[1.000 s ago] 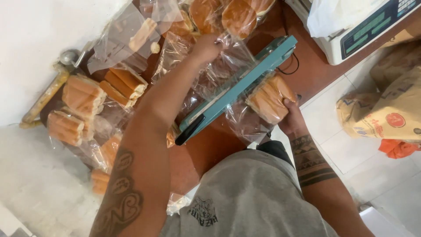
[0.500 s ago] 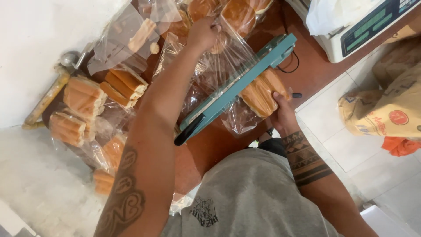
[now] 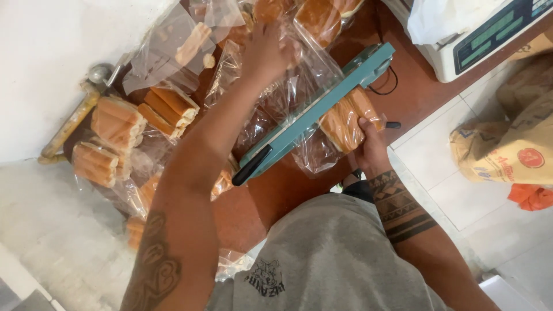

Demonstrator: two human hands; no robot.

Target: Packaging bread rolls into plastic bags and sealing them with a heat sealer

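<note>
Progress: several bagged bread packs (image 3: 118, 124) already lie along the counter's (image 3: 426, 95) far-left edge, one bag is not yet sealed | right hand (image 3: 368, 151): we grip the bread bag (image 3: 344, 124) beside the teal bag sealer (image 3: 314, 115) mid-counter | left hand (image 3: 266, 53): fingers curled, pinching the bag's clear plastic mouth beyond the sealer.

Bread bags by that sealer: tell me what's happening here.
A person stands at a brown counter with a teal sealer. The right hand holds a clear bag of bread at the sealer's near side. The left hand reaches over it onto the bag's loose plastic. More bagged rolls lie to the left.
</note>
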